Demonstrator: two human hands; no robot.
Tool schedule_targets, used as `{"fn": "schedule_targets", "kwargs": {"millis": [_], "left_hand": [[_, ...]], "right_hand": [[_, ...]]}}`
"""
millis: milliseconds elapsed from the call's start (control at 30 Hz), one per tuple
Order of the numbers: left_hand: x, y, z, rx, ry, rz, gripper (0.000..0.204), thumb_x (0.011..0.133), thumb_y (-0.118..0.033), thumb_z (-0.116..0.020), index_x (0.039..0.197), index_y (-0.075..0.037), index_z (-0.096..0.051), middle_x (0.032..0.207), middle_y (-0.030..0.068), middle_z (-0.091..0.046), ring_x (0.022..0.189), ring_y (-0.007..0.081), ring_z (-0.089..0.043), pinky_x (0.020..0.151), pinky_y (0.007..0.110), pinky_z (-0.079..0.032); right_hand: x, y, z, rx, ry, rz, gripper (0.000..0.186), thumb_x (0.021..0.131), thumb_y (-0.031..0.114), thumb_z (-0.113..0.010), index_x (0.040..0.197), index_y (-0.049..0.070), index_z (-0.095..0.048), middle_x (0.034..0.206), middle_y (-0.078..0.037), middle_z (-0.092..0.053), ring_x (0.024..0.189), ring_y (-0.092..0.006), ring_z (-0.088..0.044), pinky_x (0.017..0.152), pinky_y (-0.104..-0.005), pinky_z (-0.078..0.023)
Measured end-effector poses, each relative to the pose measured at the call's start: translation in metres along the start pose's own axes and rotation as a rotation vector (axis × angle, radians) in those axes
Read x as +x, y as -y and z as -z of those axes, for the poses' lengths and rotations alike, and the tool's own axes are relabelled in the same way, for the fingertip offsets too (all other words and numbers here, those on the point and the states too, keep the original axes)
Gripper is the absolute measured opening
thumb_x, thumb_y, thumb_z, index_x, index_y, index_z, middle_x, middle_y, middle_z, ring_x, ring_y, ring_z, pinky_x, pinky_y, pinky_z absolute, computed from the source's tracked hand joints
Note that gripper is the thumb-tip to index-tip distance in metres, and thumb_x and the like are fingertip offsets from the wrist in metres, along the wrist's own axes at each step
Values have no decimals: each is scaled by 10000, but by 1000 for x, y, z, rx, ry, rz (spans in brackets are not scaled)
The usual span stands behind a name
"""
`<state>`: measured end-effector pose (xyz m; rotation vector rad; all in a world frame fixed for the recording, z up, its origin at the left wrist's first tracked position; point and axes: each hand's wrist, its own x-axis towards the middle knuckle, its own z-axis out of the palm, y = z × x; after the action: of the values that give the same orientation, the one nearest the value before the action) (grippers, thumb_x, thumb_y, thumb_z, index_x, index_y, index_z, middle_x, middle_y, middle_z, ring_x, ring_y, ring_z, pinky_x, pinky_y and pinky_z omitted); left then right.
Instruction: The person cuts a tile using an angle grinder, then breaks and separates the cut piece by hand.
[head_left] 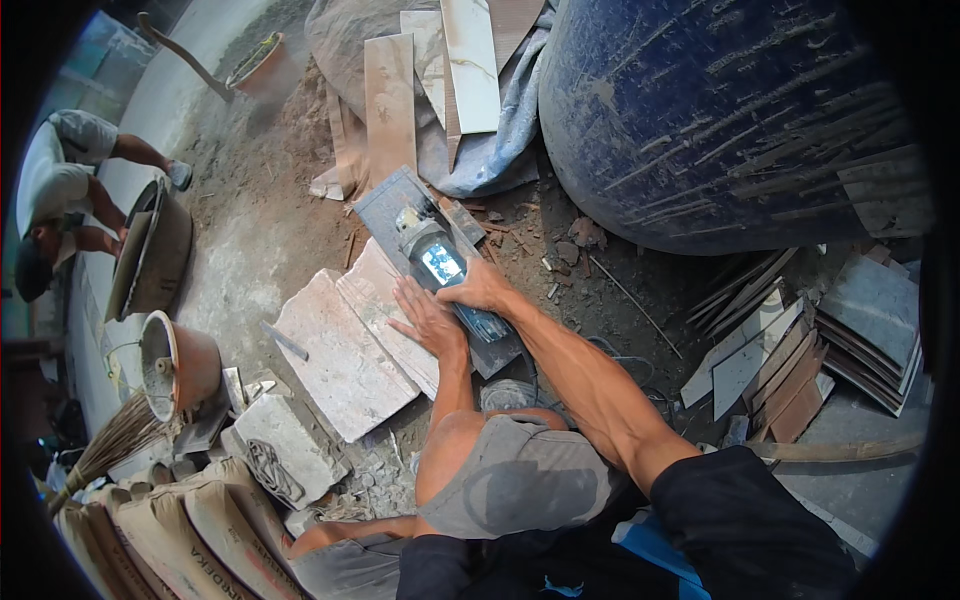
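slabs [340,362] beside power tool [442,264], tiles [390,105] beyond, bucket [197,366] at left

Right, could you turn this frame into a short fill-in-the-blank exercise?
1. The person's ____ hand grips the handheld power tool.
2. The large rounded container at the upper right is mainly dark ____.
3. The filled sacks lie in the lower ____ part of the picture.
4. The bucket near the broom is ____ in colour.

Missing words: right; blue; left; orange.

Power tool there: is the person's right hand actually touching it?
Touching. The head view shows the right hand on the power tool, thumb lying across its body.
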<state>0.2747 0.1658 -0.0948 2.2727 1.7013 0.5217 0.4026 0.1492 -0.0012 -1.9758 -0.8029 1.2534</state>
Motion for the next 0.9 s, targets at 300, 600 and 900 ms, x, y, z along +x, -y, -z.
{"fn": "schedule_targets", "kwargs": {"millis": [300, 600, 900], "left_hand": [[0, 1, -4, -10, -38, -11, 665, 847, -53, -524, 1464, -106, -282, 1542, 48, -240, 1437, 239, -165, 1118, 572, 22], [2, 2, -5, -5, -10, 10, 545, 927, -125, -414, 1459, -107, -297, 1541, 47, -244, 1438, 235, -161, 1114, 570, 37], [2, 3, -7, 3, -3, 14, 498, 972, -212, -334, 1459, -113, -300, 1537, 37, -256, 1438, 226, -159, 1112, 572, 35]], "right_hand": [[2, -11, -5, -1, -22, 2, 706, 523, 332, -767, 1055, -103, -609, 973, -245, -657, 882, -306, -649, 774, -329, -499], [4, -21, -7, 25, -30, 23, 676, 505, 401, -788, 941, -98, -654, 932, -277, -661, 869, -328, -668, 753, -359, -513], [7, -31, -9, 7, 13, 29, 609, 548, 295, -763, 1017, -70, -628, 912, -205, -665, 817, -266, -645, 738, -323, -491]]}}
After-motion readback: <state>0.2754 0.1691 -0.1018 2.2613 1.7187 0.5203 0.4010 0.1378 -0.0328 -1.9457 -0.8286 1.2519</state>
